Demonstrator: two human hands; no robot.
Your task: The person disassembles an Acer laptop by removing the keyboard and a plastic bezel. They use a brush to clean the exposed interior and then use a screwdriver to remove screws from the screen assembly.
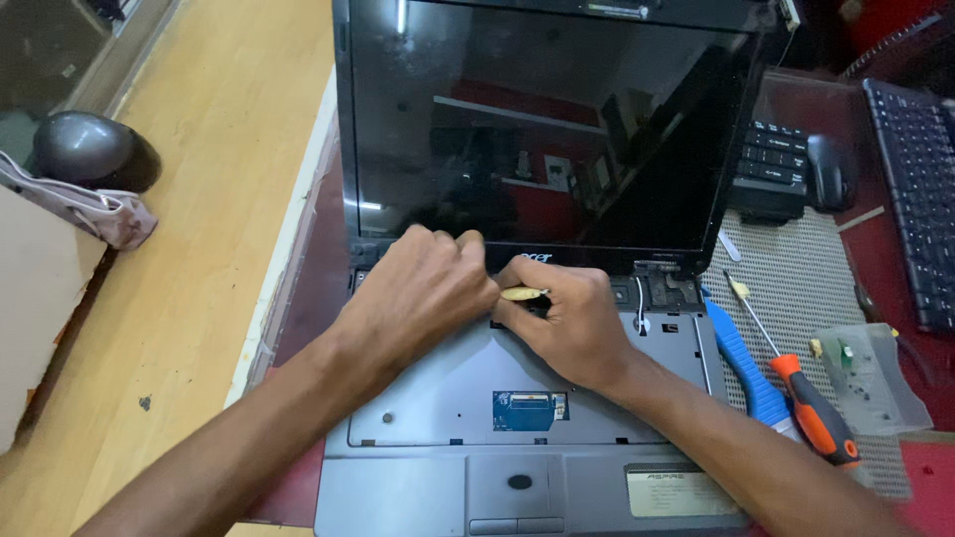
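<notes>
An opened laptop (517, 418) with its keyboard removed lies on a dark red work surface (308, 288), and everything else sits around it. Its dark screen (537, 119) stands upright at the far side, reflecting red walls and shelves of the room. The left hand (418, 293) is clenched into a loose fist at the laptop's hinge edge, just below the screen; what it pinches, if anything, is hidden by the knuckles. The right hand (572, 323) rests on the bare grey keyboard tray beside it, fingers curled around a small yellowish tool (524, 293) whose tip points toward the left hand. A small blue circuit patch (530, 410) shows in the tray, nearer the person than both hands.

Right of the laptop lies a grey woven mat (806, 288), carrying an orange-and-black-handled screwdriver (806, 398), a blue-handled tool (741, 363) touching the laptop's edge, and a clear plastic tray (870, 373). Beyond the mat are a small black keypad (771, 169), a black mouse (831, 169) and a black keyboard (920, 189). Left of the laptop a pale wooden counter (199, 219) runs alongside, with a dark rounded object (90, 149) and a crumpled cloth (99, 209) at its far left.
</notes>
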